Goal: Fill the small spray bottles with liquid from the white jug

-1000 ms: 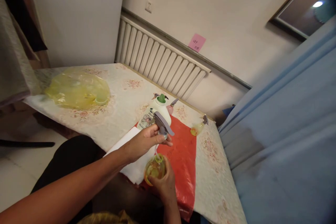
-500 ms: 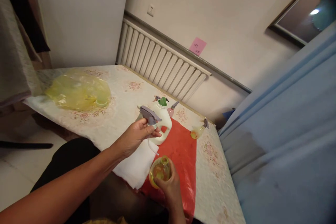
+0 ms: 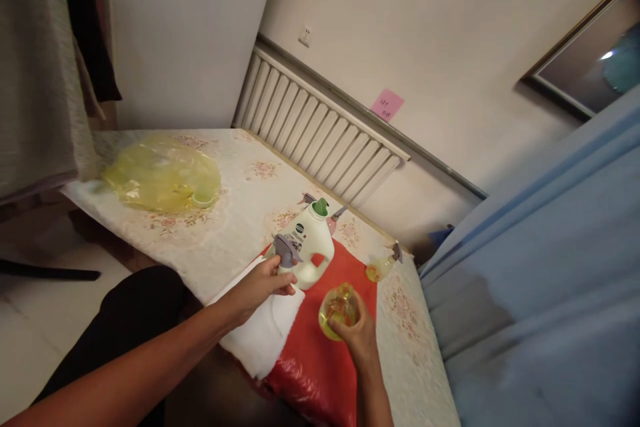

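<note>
My left hand (image 3: 263, 285) is closed on a grey spray trigger head (image 3: 285, 251), held just above a white cloth (image 3: 267, 333) beside a white jug with a green cap (image 3: 309, 240). My right hand (image 3: 354, 335) grips a small round yellow bottle (image 3: 337, 309) with its neck open, over a red plastic sheet (image 3: 330, 360). The trigger head and the bottle are apart.
A flowered tablecloth (image 3: 235, 200) covers the table. A crumpled yellow plastic bag (image 3: 163, 175) lies at the far left. Another small yellow spray bottle (image 3: 381, 266) lies near the right edge. A radiator (image 3: 320, 130) runs along the wall; a blue curtain (image 3: 540, 267) hangs on the right.
My left hand lifted the trigger head off the yellow bottle and carried it left toward the jug and the cloth. My right hand moved the open bottle to the right.
</note>
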Demonstrator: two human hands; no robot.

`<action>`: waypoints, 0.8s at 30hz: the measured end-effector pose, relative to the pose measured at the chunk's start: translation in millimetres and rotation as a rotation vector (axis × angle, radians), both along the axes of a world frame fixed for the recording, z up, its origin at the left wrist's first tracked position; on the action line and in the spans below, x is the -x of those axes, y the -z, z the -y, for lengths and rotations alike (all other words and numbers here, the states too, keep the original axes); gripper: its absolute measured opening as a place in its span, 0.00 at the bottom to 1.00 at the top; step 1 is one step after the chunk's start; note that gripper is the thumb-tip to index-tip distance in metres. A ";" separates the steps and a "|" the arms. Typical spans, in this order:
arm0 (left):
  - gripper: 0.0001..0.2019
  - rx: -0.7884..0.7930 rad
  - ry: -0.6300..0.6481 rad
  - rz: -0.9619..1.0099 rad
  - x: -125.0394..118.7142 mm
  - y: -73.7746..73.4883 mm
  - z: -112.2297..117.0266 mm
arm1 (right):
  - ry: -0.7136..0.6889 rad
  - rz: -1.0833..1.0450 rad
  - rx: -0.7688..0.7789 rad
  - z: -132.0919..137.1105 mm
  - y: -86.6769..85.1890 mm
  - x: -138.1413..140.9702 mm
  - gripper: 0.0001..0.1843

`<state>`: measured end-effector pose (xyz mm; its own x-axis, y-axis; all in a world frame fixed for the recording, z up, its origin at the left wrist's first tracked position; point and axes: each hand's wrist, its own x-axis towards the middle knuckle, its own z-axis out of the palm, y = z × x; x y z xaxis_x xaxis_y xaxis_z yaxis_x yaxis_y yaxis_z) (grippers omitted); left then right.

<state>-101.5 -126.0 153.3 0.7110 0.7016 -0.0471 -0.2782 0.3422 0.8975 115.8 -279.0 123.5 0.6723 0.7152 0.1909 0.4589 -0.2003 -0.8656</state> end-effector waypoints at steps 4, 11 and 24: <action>0.26 0.078 0.066 0.023 0.7 26.3 -7.9 | -0.020 0.209 0.007 -29.6 -46.3 -17.8 0.42; 0.25 0.224 0.155 0.102 11.0 81.7 -33.9 | -0.095 0.574 0.103 -88.3 -112.3 -38.6 0.40; 0.20 0.428 0.316 0.271 18.6 160.6 -58.8 | -0.154 1.000 0.399 -147.0 -158.0 -24.4 0.36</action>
